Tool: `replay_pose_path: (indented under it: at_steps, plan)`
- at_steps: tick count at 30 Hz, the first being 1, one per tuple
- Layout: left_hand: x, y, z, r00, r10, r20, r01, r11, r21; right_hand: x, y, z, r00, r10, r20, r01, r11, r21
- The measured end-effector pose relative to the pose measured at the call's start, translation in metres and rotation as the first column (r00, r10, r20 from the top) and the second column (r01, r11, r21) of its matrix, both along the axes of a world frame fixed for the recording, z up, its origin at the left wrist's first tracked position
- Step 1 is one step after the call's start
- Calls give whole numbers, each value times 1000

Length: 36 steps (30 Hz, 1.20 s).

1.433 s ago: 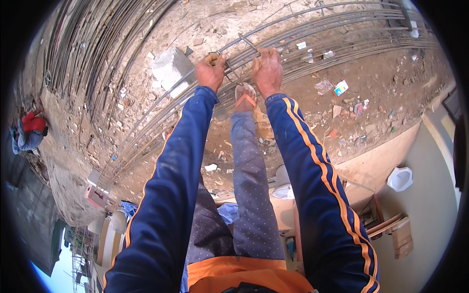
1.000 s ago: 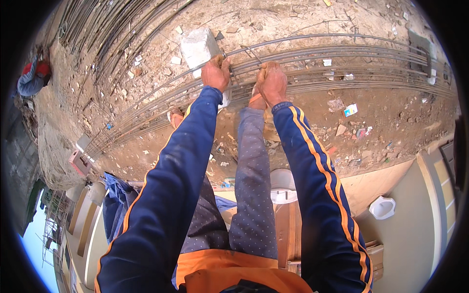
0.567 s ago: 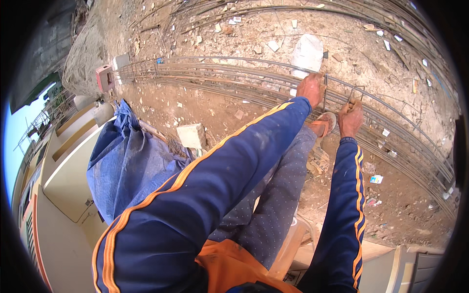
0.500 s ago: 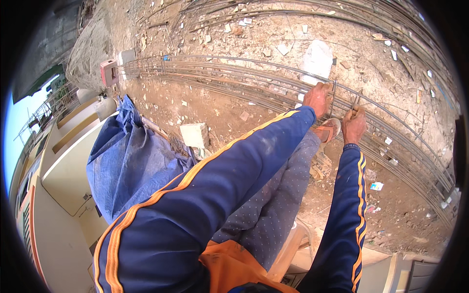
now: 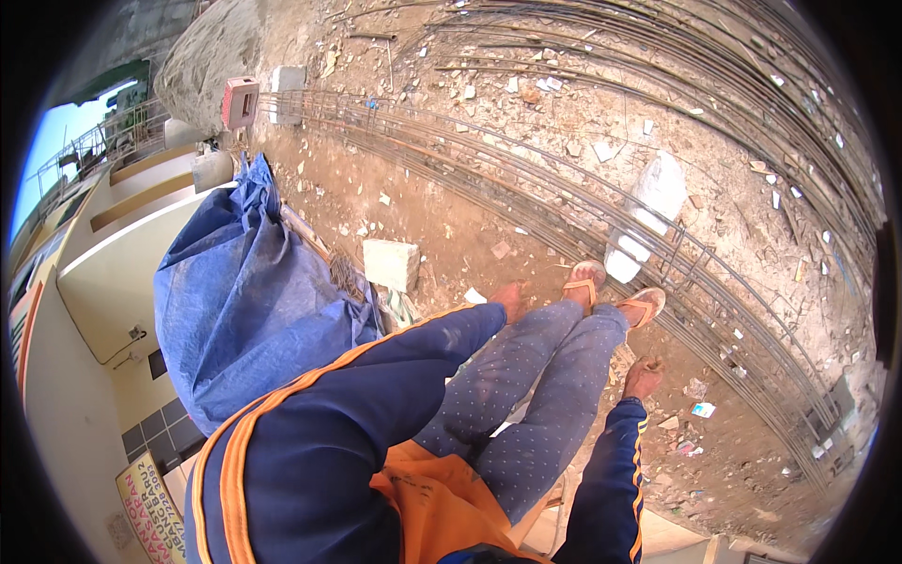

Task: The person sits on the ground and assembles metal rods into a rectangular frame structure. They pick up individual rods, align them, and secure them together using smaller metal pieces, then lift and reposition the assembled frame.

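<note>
A long rebar cage point(image 5: 526, 174) of thin steel bars with stirrups runs from the far left to the near right, just beyond my sandalled feet. My left hand point(image 5: 508, 301) is drawn back beside my left knee, apart from the bars. Its fingers look closed, and whatever they may hold is too small to make out. Low over the dirt to the right of my legs, my right hand point(image 5: 645, 378) is curled into a fist. Its contents are hidden. Neither hand touches the cage.
A white sack-like bundle point(image 5: 648, 211) lies under the cage. A pale block point(image 5: 391, 264) and blue tarp point(image 5: 254, 310) are at left. A red brick point(image 5: 240, 102) and grey block point(image 5: 287, 94) stand by the cage's far end. Loose rebar point(image 5: 658, 42) spreads behind.
Both hands have left the cage and come back toward me, the left one farther left. The dark tool seen at my right hand no longer shows. The view has shifted, and both feet now show.
</note>
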<state>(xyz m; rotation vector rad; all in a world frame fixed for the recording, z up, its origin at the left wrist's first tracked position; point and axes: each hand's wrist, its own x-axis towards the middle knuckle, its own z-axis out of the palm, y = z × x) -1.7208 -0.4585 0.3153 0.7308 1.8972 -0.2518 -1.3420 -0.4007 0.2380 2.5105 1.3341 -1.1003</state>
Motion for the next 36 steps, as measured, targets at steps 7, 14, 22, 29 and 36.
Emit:
replay_pose_path:
  at_steps: [7,14,22,29,36]
  plan:
    - [-61,-81,52,980,-135,-144,138,990,13,65,-189,80,966,-258,-20,237,913,-332]
    - [-23,-61,74,973,-212,-88,210,977,-36,85,-222,134,900,-377,-218,238,845,-478]
    - [60,-57,97,978,-95,-185,118,987,114,190,-258,138,737,-620,-267,447,745,-496]
    - [177,-72,87,978,26,-208,3,990,138,334,-292,144,494,-837,-235,667,539,-515]
    - [371,4,89,925,364,111,-375,921,108,504,-188,123,886,-462,-25,458,883,-103]
